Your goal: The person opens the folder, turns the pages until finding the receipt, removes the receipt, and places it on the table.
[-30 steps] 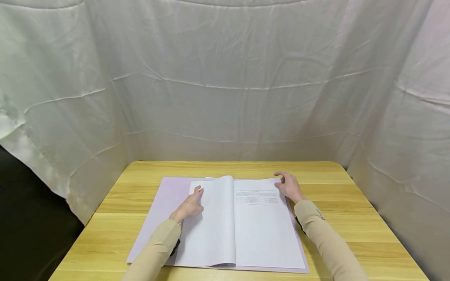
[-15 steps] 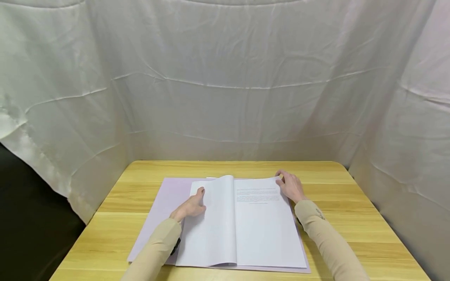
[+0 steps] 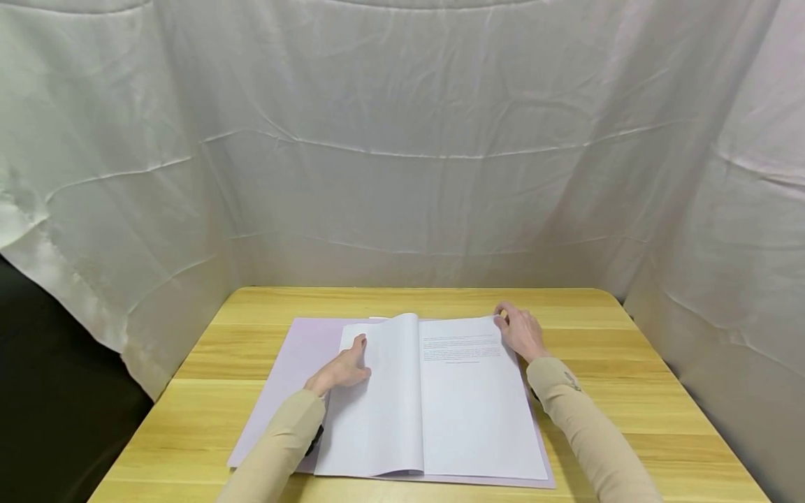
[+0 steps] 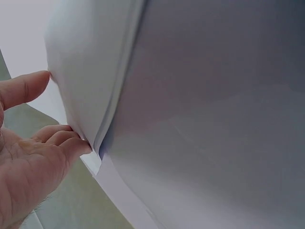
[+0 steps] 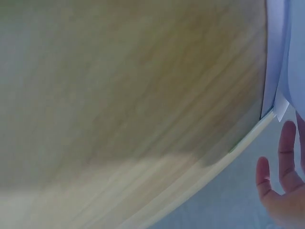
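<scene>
An open lilac folder point(image 3: 308, 342) lies on the table with a stack of white paper inside. Turned sheets point(image 3: 383, 426) cover much of its left half and bulge near the middle. On the right lies a page point(image 3: 481, 416) with a few printed lines near its top. My left hand point(image 3: 339, 370) rests on the turned sheets, thumb and fingers spread; in the left wrist view its fingertips touch the sheets' edge. My right hand point(image 3: 523, 335) pinches the right page's top right corner, index finger bent over it. The right wrist view shows only some of its fingers point(image 5: 287, 152).
The wooden table point(image 3: 616, 391) has rounded far corners. Pale grey curtains point(image 3: 428, 195) hang behind it and on both sides. Something black point(image 3: 56, 391) shows at the lower left, beyond the table. A small white tab sticks out at the folder's top edge.
My right hand's index finger and thumb have closed on the page corner, which has lifted slightly. My left hand has shifted a little to the right on the turned sheets.
</scene>
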`<control>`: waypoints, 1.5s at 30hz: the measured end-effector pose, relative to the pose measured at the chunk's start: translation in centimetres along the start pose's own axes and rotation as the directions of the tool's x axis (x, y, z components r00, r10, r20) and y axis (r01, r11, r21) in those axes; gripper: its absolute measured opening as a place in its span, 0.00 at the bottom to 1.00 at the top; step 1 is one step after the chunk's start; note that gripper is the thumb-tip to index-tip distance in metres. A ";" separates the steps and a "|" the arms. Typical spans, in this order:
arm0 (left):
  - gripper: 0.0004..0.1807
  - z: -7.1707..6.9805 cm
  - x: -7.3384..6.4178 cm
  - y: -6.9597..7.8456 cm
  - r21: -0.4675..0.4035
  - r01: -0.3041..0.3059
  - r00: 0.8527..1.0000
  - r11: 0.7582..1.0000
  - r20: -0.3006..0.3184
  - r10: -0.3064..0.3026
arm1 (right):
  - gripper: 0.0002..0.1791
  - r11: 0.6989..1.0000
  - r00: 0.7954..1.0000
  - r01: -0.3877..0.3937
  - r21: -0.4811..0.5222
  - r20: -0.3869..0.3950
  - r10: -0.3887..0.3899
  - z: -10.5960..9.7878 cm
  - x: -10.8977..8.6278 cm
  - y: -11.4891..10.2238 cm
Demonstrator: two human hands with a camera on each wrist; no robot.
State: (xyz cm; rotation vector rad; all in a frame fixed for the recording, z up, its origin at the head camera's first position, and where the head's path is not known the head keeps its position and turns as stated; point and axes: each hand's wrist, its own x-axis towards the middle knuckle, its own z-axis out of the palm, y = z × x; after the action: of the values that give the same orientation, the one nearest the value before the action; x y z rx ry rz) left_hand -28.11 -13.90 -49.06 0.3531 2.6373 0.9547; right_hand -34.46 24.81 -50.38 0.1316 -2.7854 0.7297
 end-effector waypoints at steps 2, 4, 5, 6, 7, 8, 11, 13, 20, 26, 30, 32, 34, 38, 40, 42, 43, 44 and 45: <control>0.44 0.0 0.0 -0.1 -0.002 -0.002 1.000 1.000 0.001 0.002 | 0.07 1.000 1.000 -0.013 0.007 -0.004 0.013 0.0 0.0 -0.1; 0.44 0.0 0.0 0.0 -0.006 -0.005 1.000 1.000 0.002 0.005 | 0.07 0.999 1.000 -0.028 0.035 0.000 0.028 -0.1 0.0 -0.1; 0.44 0.0 0.0 0.0 -0.005 -0.007 1.000 1.000 0.001 0.007 | 0.08 0.998 0.999 -0.039 0.058 0.002 0.038 -0.1 -0.1 -0.2; 0.44 0.0 0.0 0.0 -0.004 -0.007 1.000 1.000 0.001 0.007 | 0.08 0.995 0.999 -0.047 0.083 0.004 0.047 -0.2 -0.1 -0.3; 0.44 0.0 0.0 0.0 -0.005 -0.007 1.000 1.000 0.000 0.007 | 0.08 0.992 0.999 -0.054 0.112 0.007 0.054 -0.2 -0.2 -0.4; 0.44 0.0 0.0 0.0 -0.003 -0.005 1.000 1.000 -0.001 0.005 | 0.08 0.988 0.998 -0.062 0.140 0.010 0.061 -0.3 -0.2 -0.5; 0.43 0.0 0.0 0.0 0.000 0.002 1.000 1.000 -0.002 -0.002 | 0.08 0.974 0.998 -0.067 0.216 0.006 0.067 -0.6 -0.3 -0.8; 0.43 0.0 0.0 0.1 -0.003 0.007 1.000 1.000 -0.004 -0.007 | 0.09 0.963 0.998 -0.059 0.263 0.017 0.057 -0.8 -0.3 -1.0; 0.41 0.0 0.1 -0.1 -0.021 0.008 1.000 1.000 -0.007 -0.008 | 0.20 0.914 0.976 -0.118 0.388 0.215 0.035 -1.8 -0.7 -1.6; 0.41 0.2 0.2 -0.3 -0.042 -0.002 1.000 0.999 -0.021 0.001 | 0.38 0.821 0.923 -0.225 0.524 0.385 0.008 -2.7 -1.2 -2.5; 0.41 0.2 0.2 -0.1 -0.059 -0.007 1.000 0.998 -0.027 0.005 | 0.41 0.718 0.888 -0.283 0.636 0.457 -0.055 -3.1 -1.6 -2.8; 0.41 0.2 0.2 0.0 -0.066 -0.005 1.000 0.998 -0.030 0.003 | 0.41 0.681 0.880 -0.283 0.675 0.465 -0.095 -3.2 -1.8 -2.9; 0.41 0.2 0.2 0.0 -0.071 -0.003 0.999 0.997 -0.034 0.001 | 0.42 0.649 0.877 -0.280 0.708 0.464 -0.127 -3.3 -1.9 -3.0; 0.41 0.2 0.2 0.1 -0.083 0.010 0.999 0.996 -0.038 -0.014 | 0.42 0.601 0.872 -0.268 0.753 0.455 -0.181 -3.6 -2.3 -3.4; 0.42 0.2 0.2 0.1 -0.095 0.011 0.999 0.995 -0.039 -0.015 | 0.42 0.579 0.866 -0.284 0.764 0.464 -0.188 -3.8 -2.5 -3.7; 0.42 0.2 0.2 0.1 -0.103 0.007 0.999 0.995 -0.043 -0.011 | 0.43 0.558 0.857 -0.305 0.772 0.477 -0.193 -3.9 -2.7 -3.9; 0.42 0.2 0.2 0.0 -0.104 0.004 0.999 0.995 -0.045 -0.008 | 0.43 0.549 0.852 -0.314 0.774 0.485 -0.196 -4.0 -2.7 -4.1; 0.42 0.2 0.2 0.0 -0.107 0.000 0.999 0.994 -0.049 -0.006 | 0.43 0.538 0.848 -0.325 0.778 0.492 -0.199 -4.1 -2.8 -4.2; 0.42 0.2 0.3 -0.1 -0.108 -0.005 0.999 0.994 -0.052 -0.001 | 0.43 0.528 0.845 -0.335 0.780 0.497 -0.197 -4.2 -2.9 -4.4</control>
State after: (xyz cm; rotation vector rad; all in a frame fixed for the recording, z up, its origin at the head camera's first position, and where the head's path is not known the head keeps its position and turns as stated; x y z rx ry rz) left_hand -28.28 -13.74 -49.36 0.3092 2.6184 1.1158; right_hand -30.05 23.18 -45.56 0.4637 -2.5488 2.3850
